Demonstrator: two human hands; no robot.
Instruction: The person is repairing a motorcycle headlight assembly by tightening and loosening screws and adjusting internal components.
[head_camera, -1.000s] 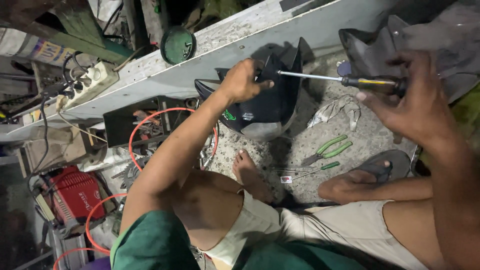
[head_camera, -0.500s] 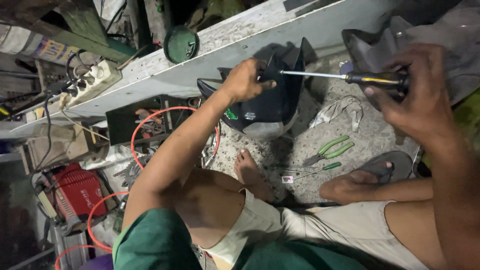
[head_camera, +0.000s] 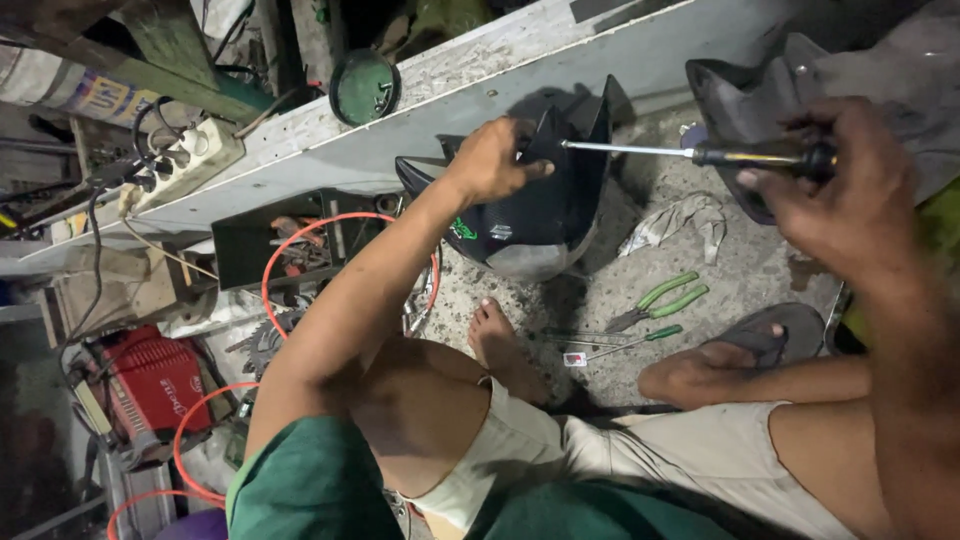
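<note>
My left hand (head_camera: 495, 160) grips the upper edge of a black plastic fairing panel (head_camera: 535, 215) that stands on the concrete floor. My right hand (head_camera: 850, 195) is wrapped around the black-and-yellow handle of a long screwdriver (head_camera: 700, 153). Its steel shaft runs left, level, and its tip meets the panel just beside my left fingers. I am seated on the floor, bare feet out in front.
Green-handled pliers (head_camera: 660, 302) and a small green screwdriver (head_camera: 620, 346) lie on the floor by a grey sandal (head_camera: 775, 335). A crumpled rag (head_camera: 675, 220), another dark panel (head_camera: 740, 105), a white board (head_camera: 330, 150), power strip (head_camera: 180, 165), orange hose (head_camera: 290, 260) and red machine (head_camera: 150, 385) surround me.
The view has shifted slightly. Both hands keep their hold, and the screwdriver tip stays at the panel beside my left fingers.
</note>
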